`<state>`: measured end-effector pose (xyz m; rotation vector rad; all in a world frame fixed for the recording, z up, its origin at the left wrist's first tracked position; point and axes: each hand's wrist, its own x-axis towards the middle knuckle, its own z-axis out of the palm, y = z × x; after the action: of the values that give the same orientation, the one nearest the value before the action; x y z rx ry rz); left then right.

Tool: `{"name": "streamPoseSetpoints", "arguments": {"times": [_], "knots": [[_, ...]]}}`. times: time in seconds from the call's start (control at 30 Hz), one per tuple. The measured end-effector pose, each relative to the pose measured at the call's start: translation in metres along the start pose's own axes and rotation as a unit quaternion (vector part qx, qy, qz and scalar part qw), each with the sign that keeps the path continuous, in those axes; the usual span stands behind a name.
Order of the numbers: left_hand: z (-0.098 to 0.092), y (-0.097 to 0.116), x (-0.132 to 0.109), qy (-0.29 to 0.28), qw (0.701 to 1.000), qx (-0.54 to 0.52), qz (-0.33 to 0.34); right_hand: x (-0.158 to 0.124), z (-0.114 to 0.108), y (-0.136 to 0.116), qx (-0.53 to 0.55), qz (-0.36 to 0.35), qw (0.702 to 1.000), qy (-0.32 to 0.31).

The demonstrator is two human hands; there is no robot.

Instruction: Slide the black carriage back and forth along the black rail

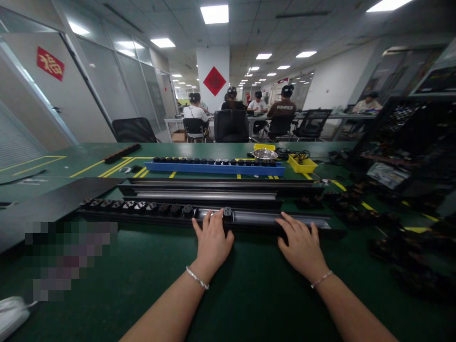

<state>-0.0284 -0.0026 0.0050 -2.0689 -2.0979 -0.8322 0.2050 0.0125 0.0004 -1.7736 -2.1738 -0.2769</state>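
A long black rail [256, 217] with a silver channel lies across the green table in front of me. Several small black socket modules [138, 205] sit in its left part. My left hand [213, 237] rests palm down on the rail's near edge, fingertips touching a single black module [228, 213] in the channel. My right hand [302, 243] lies flat on the rail further right, fingers spread, holding nothing. A second black and silver rail [206, 194] lies parallel just behind.
A blue tray [213, 168] of black modules sits further back, beside a metal bowl [265, 154] and a yellow bin [302, 164]. Loose black parts [356, 209] lie at the right. A black rack [409, 147] stands at the far right. Several people sit at tables behind.
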Motion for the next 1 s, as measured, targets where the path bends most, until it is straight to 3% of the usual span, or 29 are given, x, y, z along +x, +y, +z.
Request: {"name": "streamPoseSetpoints", "arguments": {"times": [0.5, 1.0], "knots": [[-0.0023, 0.0023, 0.003, -0.017, 1.0, -0.022, -0.002, -0.0003, -0.0003, -0.0001, 0.001, -0.001, 1.0, 0.001], [-0.0019, 0.0018, 0.0018, -0.024, 0.999, -0.003, 0.036, -0.0006, 0.0027, 0.0002, 0.003, -0.001, 1.0, 0.013]]}}
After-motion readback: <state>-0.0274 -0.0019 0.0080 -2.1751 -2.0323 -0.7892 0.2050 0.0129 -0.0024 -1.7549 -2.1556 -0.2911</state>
